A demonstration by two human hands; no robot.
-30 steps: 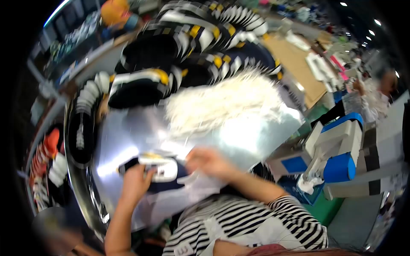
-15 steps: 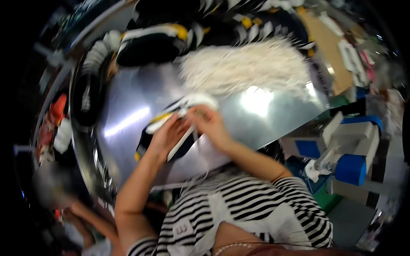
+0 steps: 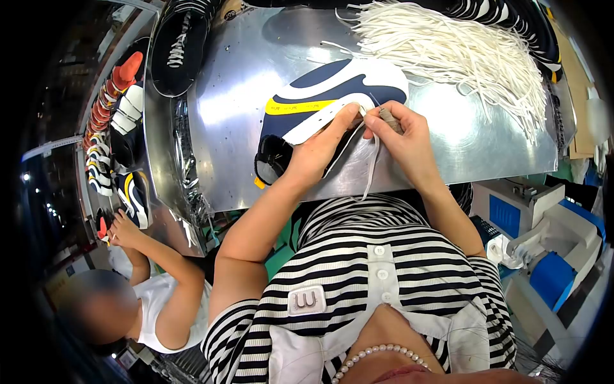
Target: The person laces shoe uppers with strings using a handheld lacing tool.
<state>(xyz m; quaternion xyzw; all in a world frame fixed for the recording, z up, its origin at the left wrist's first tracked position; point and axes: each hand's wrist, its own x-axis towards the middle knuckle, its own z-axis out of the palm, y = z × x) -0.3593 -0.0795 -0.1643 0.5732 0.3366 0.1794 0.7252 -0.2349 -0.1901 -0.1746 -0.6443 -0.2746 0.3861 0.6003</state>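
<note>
A navy and white shoe upper [image 3: 368,88] with a yellow stripe lies tilted on the metal tabletop. My left hand [image 3: 318,148] is closed on its white eyelet edge, thumb on top and fingers tucked beneath. Close by, my right hand [image 3: 404,131] pinches an awl [image 3: 389,120] with a wrapped handle; its thin metal shaft points up toward the eyelet edge. From between the hands a white shoelace [image 3: 371,168] hangs toward the table's front edge. Whether the lace passes through an eyelet is hidden by my fingers.
A heap of white laces [image 3: 448,54] covers the back right of the metal tabletop [image 3: 249,73]. A laced black shoe [image 3: 179,48] stands at the left. More shoes line the far edge. A grey-blue machine [image 3: 543,237] is at right; a co-worker's hand [image 3: 125,229] touches shoes at lower left.
My view has shifted and sharpened, so the shoe upper and hands appear farther right and higher. Both hands stay at the eyelet edge. The awl in my right hand now shows clearly.
</note>
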